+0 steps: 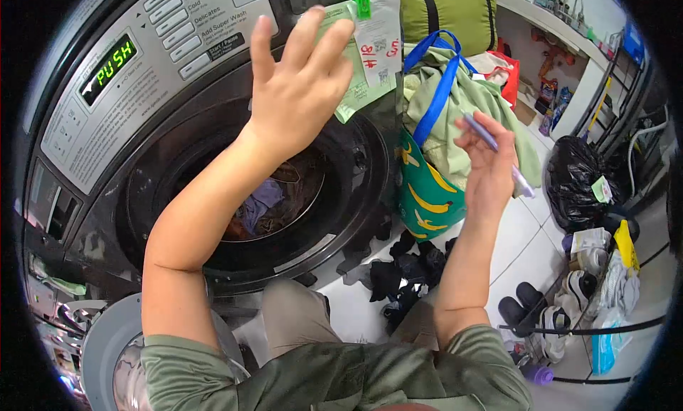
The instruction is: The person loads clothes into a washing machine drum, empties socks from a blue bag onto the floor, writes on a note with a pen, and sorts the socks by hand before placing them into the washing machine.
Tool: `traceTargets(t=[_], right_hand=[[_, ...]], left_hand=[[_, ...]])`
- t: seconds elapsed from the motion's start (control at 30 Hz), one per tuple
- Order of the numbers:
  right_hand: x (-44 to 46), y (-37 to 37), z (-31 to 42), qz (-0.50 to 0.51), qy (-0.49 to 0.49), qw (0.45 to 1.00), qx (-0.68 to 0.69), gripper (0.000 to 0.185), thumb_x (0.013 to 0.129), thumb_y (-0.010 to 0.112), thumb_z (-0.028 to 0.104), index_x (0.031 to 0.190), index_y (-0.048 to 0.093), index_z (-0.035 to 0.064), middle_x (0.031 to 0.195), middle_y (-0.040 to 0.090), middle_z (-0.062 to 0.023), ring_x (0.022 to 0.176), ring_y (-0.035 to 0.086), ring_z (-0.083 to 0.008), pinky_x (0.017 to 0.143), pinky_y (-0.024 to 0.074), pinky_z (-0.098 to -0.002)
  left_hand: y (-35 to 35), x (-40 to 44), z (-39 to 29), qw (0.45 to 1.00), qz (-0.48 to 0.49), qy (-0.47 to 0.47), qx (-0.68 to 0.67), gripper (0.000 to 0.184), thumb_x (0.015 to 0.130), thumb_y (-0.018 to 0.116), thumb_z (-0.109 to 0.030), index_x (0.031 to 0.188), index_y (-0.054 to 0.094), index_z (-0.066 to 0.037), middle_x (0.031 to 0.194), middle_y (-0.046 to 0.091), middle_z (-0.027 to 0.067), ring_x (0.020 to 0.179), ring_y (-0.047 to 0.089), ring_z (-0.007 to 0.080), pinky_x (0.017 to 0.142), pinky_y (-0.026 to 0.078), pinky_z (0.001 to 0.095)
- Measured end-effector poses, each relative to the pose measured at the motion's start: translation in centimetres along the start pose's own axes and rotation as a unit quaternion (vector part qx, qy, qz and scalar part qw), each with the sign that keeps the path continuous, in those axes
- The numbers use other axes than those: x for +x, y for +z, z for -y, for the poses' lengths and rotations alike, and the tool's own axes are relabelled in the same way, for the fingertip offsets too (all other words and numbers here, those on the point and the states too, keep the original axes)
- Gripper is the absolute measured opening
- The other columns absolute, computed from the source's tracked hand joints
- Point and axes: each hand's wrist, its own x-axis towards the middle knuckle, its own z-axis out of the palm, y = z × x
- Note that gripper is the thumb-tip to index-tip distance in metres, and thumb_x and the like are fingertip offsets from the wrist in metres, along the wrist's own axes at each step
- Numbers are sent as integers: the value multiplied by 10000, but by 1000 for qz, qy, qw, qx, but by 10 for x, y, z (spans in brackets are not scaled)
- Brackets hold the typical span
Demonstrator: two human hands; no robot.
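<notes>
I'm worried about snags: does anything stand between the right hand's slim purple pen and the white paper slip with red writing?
Nothing visible blocks the pen: the blue fabric strap and pale-green cloth showing in the gap appear lower, and the left hand leaves the red writing uncovered.

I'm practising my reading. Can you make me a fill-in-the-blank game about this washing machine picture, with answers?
The pen is in the ____ hand.
The display reads ____.
The clip on the papers is coloured ____.
The bag shows yellow ____.

Missing words: right, PUSH, green, bananas.
</notes>
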Motion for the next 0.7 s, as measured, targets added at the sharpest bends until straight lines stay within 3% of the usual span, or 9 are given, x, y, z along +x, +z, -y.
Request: traceTargets(t=[0.1, 0.27, 0.33, 0.37, 0.4, 0.47, 0.53, 0.7], right_hand=[[8, 17, -18, 39, -71, 990, 111, 271, 895, 492, 226, 866, 540, -38, 802, 565, -99, 710, 579, -178, 666, 465, -290], [2, 42, -36, 49, -62, 982, 173, 243, 904, 474, 221, 897, 519, -18, 808, 555, -91, 692, 570, -167, 642, 461, -279], [-4, 46, -48, 36, -94, 980, 173, 231, 907, 471, 221, 919, 496, -8, 803, 550, -90, 684, 563, -155, 639, 456, -268], [-8, 51, -52, 36, -103, 988, 107, 262, 921, 422, 260, 898, 468, 3, 812, 543, -121, 687, 545, -183, 680, 485, -335], [-13, 58, -50, 80, -125, 983, 107, 187, 899, 476, 192, 926, 469, 7, 851, 545, -124, 719, 542, -171, 692, 471, -311], [-3, 81, -55, 115, -247, 956, 112, 155, 815, 592, 51, 928, 493, 10, 836, 551, -70, 671, 535, -120, 647, 429, -218], [12, 91, -56, 127, -314, 941, 14, 265, 686, 672, -19, 895, 514, 21, 836, 566, -105, 662, 540, -141, 588, 437, -223], [43, 126, -63, 108, -373, 921, 23, 158, 691, 600, -32, 726, 459, 31, 639, 550, -115, 506, 523, -179, 467, 423, -260]], left_hand=[[5, -5, 1, 1000, 2, 12, 25, 64, 727, 575, -236, 785, 588, -258, 1275, 447, -85, 1240, 339, 201, 1024, -61, 539], [-2, 12, 9, 996, 62, 49, 27, 226, 744, 559, -246, 961, 601, -296, 1283, 431, -92, 1248, 328, 193, 1030, -60, 550], [-21, 27, 15, 981, 167, 93, 16, 574, 666, 644, -420, 1171, 514, -180, 1413, 250, 94, 1335, 97, 313, 981, -70, 638], [-18, 27, 17, 981, 174, 80, -1, 598, 643, 659, -432, 1172, 516, -194, 1433, 194, 86, 1338, 54, 322, 976, -75, 643], [-14, 27, 19, 981, 181, 66, -17, 622, 620, 674, -444, 1173, 517, -208, 1452, 138, 78, 1341, 11, 330, 972, -80, 647], [-23, 36, 21, 976, 212, 41, -35, 681, 584, 700, -445, 1191, 505, -207, 1453, 136, 77, 1339, 19, 335, 977, -87, 636], [-21, 37, 23, 976, 209, 31, -46, 663, 577, 706, -419, 1178, 520, -207, 1452, 143, 79, 1341, 15, 331, 979, -99, 624], [-18, 35, 25, 983, 162, 8, -83, 588, 583, 680, -400, 1125, 567, -205, 1449, 162, 83, 1343, 33, 325, 985, -102, 606]])
